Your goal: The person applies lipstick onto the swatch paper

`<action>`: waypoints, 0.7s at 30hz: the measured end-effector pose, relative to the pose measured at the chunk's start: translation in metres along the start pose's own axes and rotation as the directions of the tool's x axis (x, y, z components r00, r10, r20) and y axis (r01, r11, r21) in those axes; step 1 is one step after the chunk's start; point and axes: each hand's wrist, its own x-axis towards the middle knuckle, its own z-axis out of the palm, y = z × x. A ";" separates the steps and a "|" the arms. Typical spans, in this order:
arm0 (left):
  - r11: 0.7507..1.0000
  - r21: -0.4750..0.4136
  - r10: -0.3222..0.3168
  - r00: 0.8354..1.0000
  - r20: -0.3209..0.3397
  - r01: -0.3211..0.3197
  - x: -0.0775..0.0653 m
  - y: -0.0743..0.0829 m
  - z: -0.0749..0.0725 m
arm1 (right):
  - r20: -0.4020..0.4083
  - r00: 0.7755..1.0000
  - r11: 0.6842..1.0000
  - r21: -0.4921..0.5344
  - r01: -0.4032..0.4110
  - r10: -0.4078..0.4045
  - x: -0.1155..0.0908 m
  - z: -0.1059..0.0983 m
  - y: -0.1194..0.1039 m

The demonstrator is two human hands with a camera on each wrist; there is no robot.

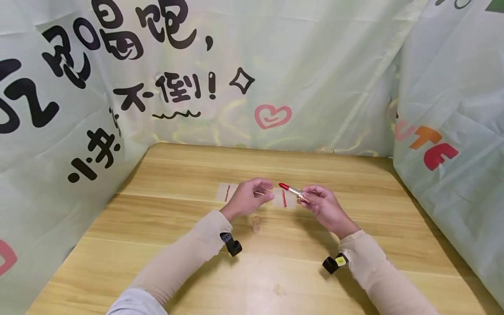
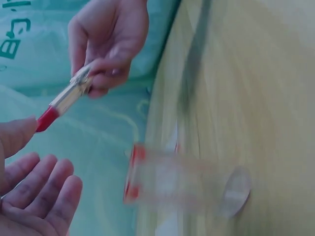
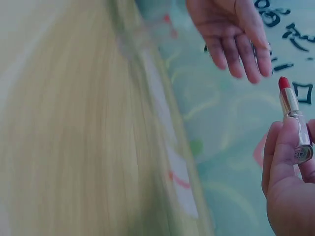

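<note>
My right hand (image 1: 324, 209) pinches an uncapped lipstick (image 1: 290, 189) by its base. The red bullet is out and points up and to the left, towards my left hand. My left hand (image 1: 250, 197) is held above the table with relaxed fingers and holds nothing; its fingertips are a little apart from the lipstick tip. Below my left hand a clear lipstick cap (image 1: 256, 224) stands upright on the table. In the left wrist view this cap (image 2: 172, 182) is blurred, with red on its rim. Behind the hands lie pale paper pieces (image 1: 289, 199), each with a red streak.
The wooden table (image 1: 197, 271) carries the papers and cap. Hanging printed cloth (image 1: 323, 87) closes off the back and both sides. A black wrist camera (image 1: 232, 246) sits on my left wrist and another camera (image 1: 332, 263) on the right.
</note>
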 end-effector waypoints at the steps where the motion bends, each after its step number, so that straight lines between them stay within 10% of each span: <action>1: 0.999 -0.037 0.001 1.000 -0.012 -0.001 -0.003 0.001 0.002 | 0.019 1.000 0.999 0.035 0.000 0.000 -0.001 0.003 0.000; 13: 0.972 -0.186 0.127 0.986 -0.106 -0.145 -0.016 0.004 0.025 | 0.163 0.985 0.982 0.171 -0.083 0.055 -0.005 0.040 0.004; 21: 0.917 -0.377 0.087 0.987 -0.132 -0.131 -0.024 0.012 0.029 | 0.222 0.971 0.969 0.208 -0.135 0.088 -0.005 0.050 0.004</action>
